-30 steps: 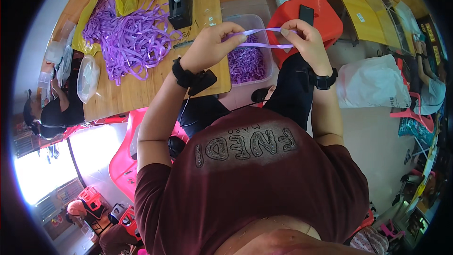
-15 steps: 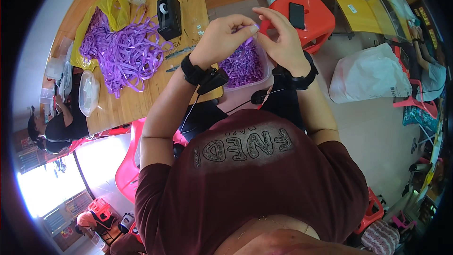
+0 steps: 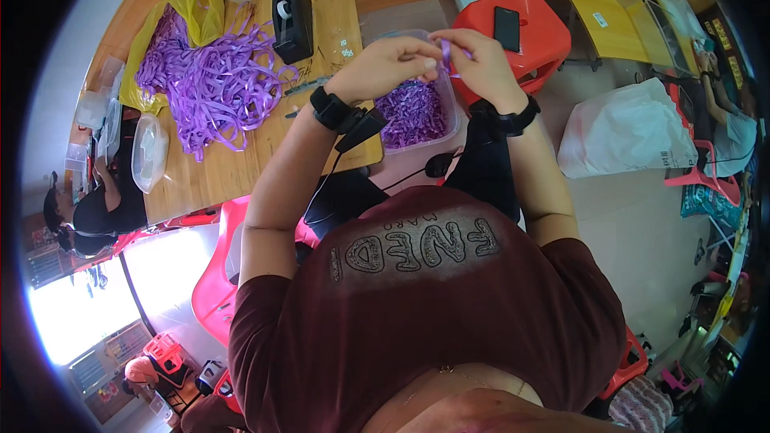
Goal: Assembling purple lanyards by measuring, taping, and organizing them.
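Note:
A short loop of purple ribbon (image 3: 446, 56) hangs at the fingertips of my right hand (image 3: 484, 68), whose thumb and fingers pinch it. Facing it, my left hand (image 3: 387, 68) has its fingers bent and thumb drawn in close to the ribbon; whatever lies between those fingertips is too small to make out. Both hands are above a clear plastic tub (image 3: 437, 141) holding many small purple ribbon pieces (image 3: 409, 115). On the wooden table to the left lies a big tangled heap of purple ribbon (image 3: 212, 84), partly in a yellow plastic bag (image 3: 204, 20).
A black tape dispenser (image 3: 293, 26) and a thin dark tool (image 3: 309, 85) are on the table (image 3: 192, 192), with a clear lid (image 3: 150, 152) at its edge. A red stool (image 3: 533, 36) bears a phone (image 3: 506, 28). A white sack (image 3: 622, 128) stands right. Other people work nearby.
My hands have drawn apart slightly, and the left hand has tilted down a little. The purple ribbon now shows as a loop at my right fingertips.

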Demonstrator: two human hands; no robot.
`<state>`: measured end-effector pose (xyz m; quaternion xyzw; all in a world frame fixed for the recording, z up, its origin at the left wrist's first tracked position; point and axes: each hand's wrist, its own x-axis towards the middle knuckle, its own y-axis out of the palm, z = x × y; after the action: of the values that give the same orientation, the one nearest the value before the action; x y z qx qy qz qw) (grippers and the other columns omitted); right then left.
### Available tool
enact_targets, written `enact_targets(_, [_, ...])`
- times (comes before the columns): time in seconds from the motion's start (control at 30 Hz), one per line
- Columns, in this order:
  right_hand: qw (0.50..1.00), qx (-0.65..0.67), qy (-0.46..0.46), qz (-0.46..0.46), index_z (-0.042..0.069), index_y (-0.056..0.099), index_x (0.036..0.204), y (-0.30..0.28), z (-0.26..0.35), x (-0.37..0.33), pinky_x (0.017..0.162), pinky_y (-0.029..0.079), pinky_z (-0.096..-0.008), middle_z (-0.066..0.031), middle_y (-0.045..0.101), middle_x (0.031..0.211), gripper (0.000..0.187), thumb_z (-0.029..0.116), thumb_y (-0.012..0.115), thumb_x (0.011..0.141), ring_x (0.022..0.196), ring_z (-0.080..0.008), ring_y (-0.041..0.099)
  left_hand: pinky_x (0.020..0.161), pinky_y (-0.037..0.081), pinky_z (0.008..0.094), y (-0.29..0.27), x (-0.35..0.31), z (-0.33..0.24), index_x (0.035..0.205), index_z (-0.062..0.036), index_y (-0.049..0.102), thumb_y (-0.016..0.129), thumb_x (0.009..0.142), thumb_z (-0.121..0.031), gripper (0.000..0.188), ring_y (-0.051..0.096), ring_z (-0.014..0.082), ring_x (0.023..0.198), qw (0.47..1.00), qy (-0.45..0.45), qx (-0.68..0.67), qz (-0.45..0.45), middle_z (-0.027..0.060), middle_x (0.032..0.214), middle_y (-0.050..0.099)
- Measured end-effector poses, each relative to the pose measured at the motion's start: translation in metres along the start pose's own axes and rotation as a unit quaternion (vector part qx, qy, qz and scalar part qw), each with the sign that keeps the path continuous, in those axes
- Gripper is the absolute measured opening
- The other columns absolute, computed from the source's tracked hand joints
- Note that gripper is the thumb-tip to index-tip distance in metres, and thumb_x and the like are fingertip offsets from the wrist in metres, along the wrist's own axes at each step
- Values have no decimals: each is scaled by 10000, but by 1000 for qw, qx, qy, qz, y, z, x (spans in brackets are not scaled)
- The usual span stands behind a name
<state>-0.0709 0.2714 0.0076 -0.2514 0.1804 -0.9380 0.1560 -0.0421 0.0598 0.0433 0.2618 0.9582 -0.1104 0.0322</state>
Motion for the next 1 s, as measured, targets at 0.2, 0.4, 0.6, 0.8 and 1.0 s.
enact_targets(0.2, [998,0,-23,60,61,698,1075,40,-34,11,821,523,-363,-144,702,1012,204,64,591,901,908,-311,664,822,503,266,-10,-22,25,1269,-7,588,577,993,-244,365,609,124,916,997,-72,-3,-5,58,1015,662])
enact_targets(0.4, [992,-5,-21,124,63,699,1094,53,-56,36,794,522,-329,-114,705,988,215,58,594,907,895,-244,672,780,518,284,-19,-39,31,1193,-16,643,591,967,-220,309,638,142,861,988,-64,83,-111,71,956,684])
enact_targets(0.6, [939,187,129,259,7,652,1195,68,-103,45,928,458,-255,-27,667,1134,268,46,565,945,1030,-113,590,810,523,344,-16,-37,37,1148,-50,673,600,923,-179,269,665,228,883,958,9,232,-170,113,994,702])
enact_targets(0.8, [909,286,151,265,-13,632,1224,100,-89,24,949,460,-271,-56,670,1141,327,21,524,917,1050,-117,596,887,489,448,-11,-30,63,1161,-82,659,568,871,-147,311,612,330,1041,865,147,435,-203,122,1100,680])
enact_targets(1.0, [894,330,187,240,-21,652,1171,114,-90,-8,881,493,-263,-66,696,1070,259,137,566,985,958,-134,648,905,481,466,-11,-35,67,1229,-107,625,566,869,-182,372,597,332,1102,837,85,501,-202,118,1181,655])
